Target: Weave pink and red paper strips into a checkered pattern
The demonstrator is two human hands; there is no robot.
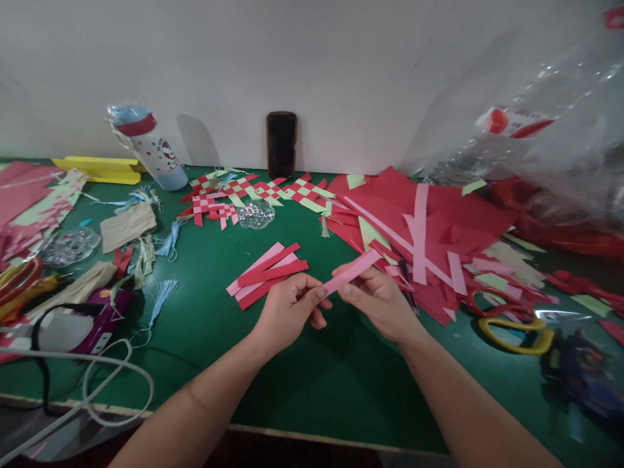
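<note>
We list: held strip [351, 272], plain pink | loose strips [266, 275], red and pink | woven pieces [302, 190], checked red/pale green, some red/pink | bottle [156, 157], white, coloured dots, red band, light-blue base | table [207, 312], green | cloth [127, 226], beige

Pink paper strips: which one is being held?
The pink paper strip held by the left hand and right hand; the other pink strips lie unheld.

Dim, soft light casts grey shadows on the wall [341, 71] beside the bottle [149, 146] and glinting plastic bag [570, 110], the bench [205, 344] darkens below the hands [287, 305], and the outer edges look stretched and blurred.
</note>
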